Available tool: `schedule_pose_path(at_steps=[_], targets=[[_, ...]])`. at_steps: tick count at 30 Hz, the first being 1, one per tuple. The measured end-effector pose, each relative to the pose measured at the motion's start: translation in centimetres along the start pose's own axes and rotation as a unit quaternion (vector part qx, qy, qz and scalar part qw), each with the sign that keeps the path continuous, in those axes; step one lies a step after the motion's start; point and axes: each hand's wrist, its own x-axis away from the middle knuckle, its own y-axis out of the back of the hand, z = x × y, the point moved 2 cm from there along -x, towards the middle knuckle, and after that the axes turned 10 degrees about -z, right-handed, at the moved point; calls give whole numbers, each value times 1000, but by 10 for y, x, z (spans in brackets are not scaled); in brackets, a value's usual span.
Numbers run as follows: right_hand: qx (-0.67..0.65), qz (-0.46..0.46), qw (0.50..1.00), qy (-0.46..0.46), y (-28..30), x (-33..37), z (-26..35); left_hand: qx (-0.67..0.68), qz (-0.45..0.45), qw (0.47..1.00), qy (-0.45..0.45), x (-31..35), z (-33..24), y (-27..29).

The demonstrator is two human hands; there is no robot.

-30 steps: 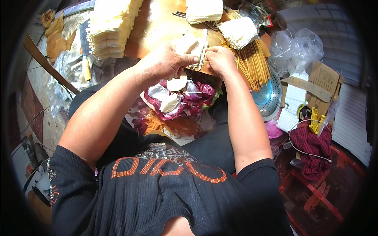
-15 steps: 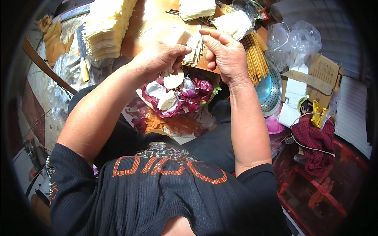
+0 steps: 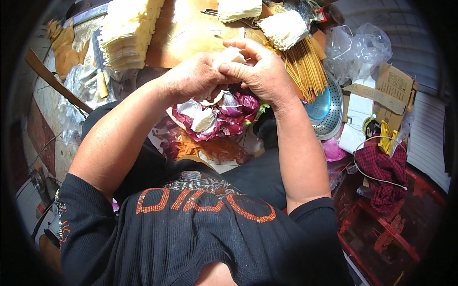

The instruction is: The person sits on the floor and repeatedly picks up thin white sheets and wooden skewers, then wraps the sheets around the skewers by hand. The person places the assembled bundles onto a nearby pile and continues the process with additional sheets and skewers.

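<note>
A pale bundle that looks like enoki mushrooms (image 3: 231, 56) is held between my hands, over the near edge of a board (image 3: 191, 33). My left hand (image 3: 202, 74) is wrapped round it from the left, fingers curled under. From the right, my right hand (image 3: 260, 69) closes on its top with thumb and curved fingers. Its lower part is mostly hidden by the hands. Just right of them, a fan of thin wooden skewers (image 3: 307, 71) lies beside a white skewered bundle (image 3: 285, 29). Another white bundle (image 3: 238, 9) rests at the board's far side.
A tall stack of pale yellow sheets (image 3: 129, 35) stands left, beside a knife (image 3: 100, 66). Below my hands are red cabbage leaves (image 3: 210, 128) and orange shreds (image 3: 210, 148). At right are a metal colander (image 3: 334, 114), plastic bags (image 3: 362, 47), a cardboard box (image 3: 393, 90) and a checked cloth (image 3: 379, 174).
My right hand has moved left and down from its pinch beside the bundle and now meets my left hand round it. The strands that lay spread between the hands are now gathered in them.
</note>
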Motion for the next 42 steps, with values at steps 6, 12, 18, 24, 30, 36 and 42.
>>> schedule_pose_path(at_steps=[6,12,18,24,30,36,42], targets=[[-17,-10,999,27,-3,1,-5,-50,31,998,21,-3,6,1],[-65,-9,998,-7,-2,-1,-5,-125,-59,974,-179,-5,13,-3],[-136,5,989,-62,-3,1,-4,-172,-28,983,-62,-6,8,1],[-260,-45,960,-91,13,-2,1,63,-60,996,18,-1,-6,8],[-232,38,964,-128,3,1,-4,246,111,962,-41,6,-18,8],[-267,84,957,-80,0,6,2,281,130,949,-60,9,-24,4],[-243,106,961,-75,3,6,0,316,210,922,-78,11,-23,6]])
